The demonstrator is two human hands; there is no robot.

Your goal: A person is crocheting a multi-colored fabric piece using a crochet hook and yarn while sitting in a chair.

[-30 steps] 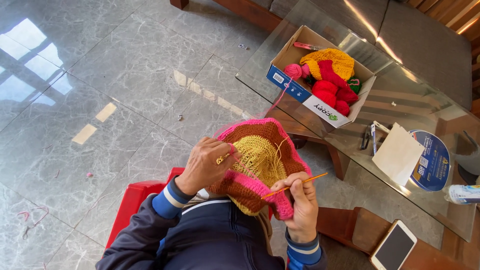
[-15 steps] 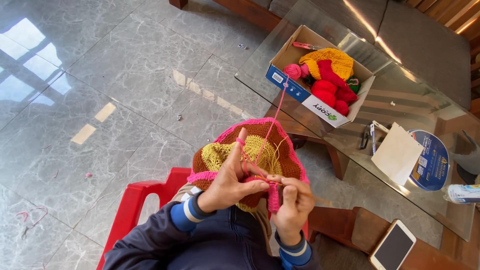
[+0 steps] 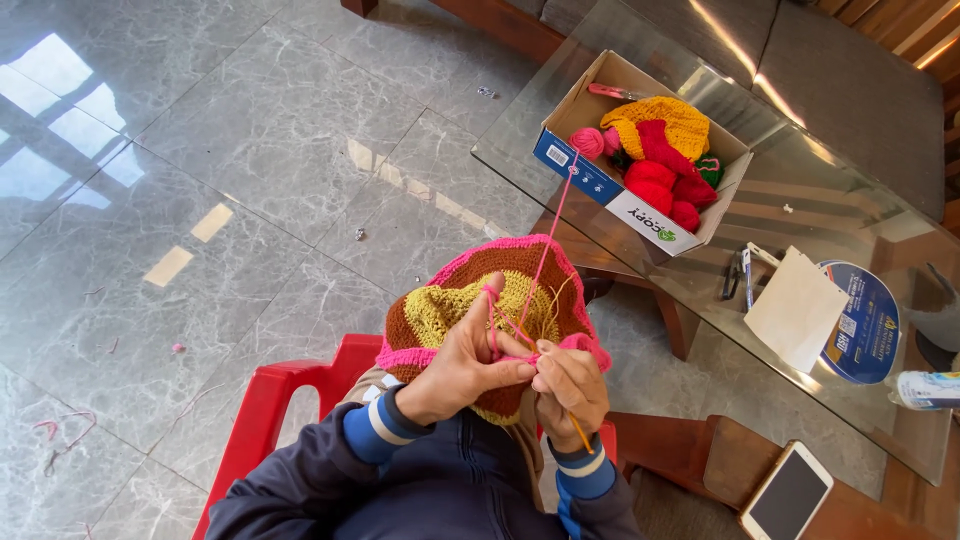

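A round crocheted piece (image 3: 470, 300), yellow in the middle, brown around it and pink at the rim, rests over my lap. My left hand (image 3: 468, 358) grips its near edge, with pink yarn (image 3: 552, 225) looped over the raised forefinger. My right hand (image 3: 572, 388) pinches a thin yellow crochet hook (image 3: 578, 430) at the pink rim, touching my left hand. The pink strand runs up to a pink ball (image 3: 588, 143) in a cardboard box (image 3: 600, 185).
The box holds yellow and red yarn and stands on a glass table (image 3: 800, 200) with pens, a white paper (image 3: 795, 308) and a round blue tin (image 3: 868, 320). A phone (image 3: 788, 492) lies on a wooden stool. I sit on a red plastic chair (image 3: 262, 420) above a grey marble floor.
The crocheted piece was turned and lifted. My hands came together at its near pink edge, and the hook now points down instead of out to the right.
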